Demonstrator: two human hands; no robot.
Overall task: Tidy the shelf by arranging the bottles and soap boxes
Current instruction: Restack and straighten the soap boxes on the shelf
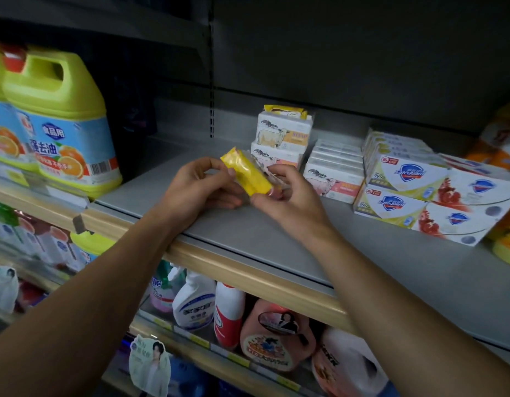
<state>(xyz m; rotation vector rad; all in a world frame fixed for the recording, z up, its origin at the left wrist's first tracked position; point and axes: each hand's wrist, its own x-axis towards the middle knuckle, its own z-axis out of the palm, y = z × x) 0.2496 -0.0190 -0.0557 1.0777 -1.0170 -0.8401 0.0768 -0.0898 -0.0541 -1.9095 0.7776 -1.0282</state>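
Resting between both hands [242, 187] (pinched endwise), yellow soap packet [246, 173].

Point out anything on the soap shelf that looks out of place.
A yellow packet lies loose and slightly askew on top of the cow-print soap boxes, unlike the squared stacks beside it. A similar yellow soap packet is off the shelf, held between left hand and right hand.

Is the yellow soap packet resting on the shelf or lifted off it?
Lifted. The yellow soap packet is tilted above the shelf, held at its ends by the left hand and right hand.
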